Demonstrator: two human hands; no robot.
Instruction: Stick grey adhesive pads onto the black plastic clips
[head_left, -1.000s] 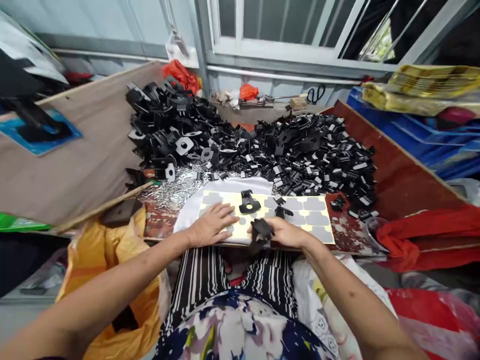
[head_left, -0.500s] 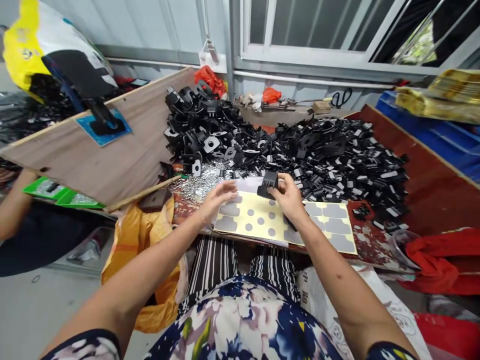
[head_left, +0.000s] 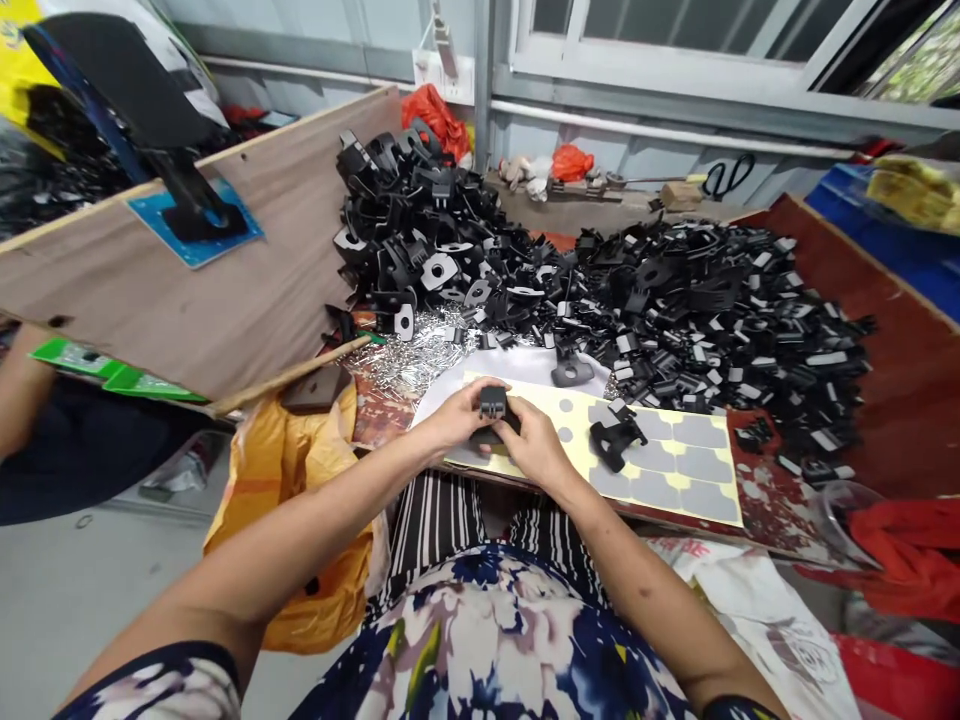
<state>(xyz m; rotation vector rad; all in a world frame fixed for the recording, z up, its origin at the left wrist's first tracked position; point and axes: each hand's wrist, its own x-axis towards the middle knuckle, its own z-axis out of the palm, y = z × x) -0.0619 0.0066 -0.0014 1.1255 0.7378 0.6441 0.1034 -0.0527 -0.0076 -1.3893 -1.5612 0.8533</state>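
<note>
Both my hands meet above the left part of a yellow sheet of grey stickers (head_left: pixel 651 490). Between them is a black plastic mount (head_left: pixel 493 403), its slotted end facing up. My left hand (head_left: pixel 459 418) grips it from the left, and my right hand (head_left: pixel 534 440) holds its right side. The fingers partly hide its base. Another black mount (head_left: pixel 616 440) lies on the sheet, right of my right hand. A further black piece (head_left: pixel 572 370) rests on white material just behind the sheet.
A large heap of black plastic parts (head_left: pixel 660 290) covers the back of the bench. Small metal pins (head_left: pixel 420 350) lie at its left front. A wooden board (head_left: pixel 225 300) bounds the left side, with a co-worker's arm (head_left: pixel 22 385) beyond. An orange sack (head_left: pixel 300 500) hangs below.
My right hand has brought a mount left and down, and my left hand has closed on it too. The mount on the sheet and the piece behind it now show clearly. The view has shifted.
</note>
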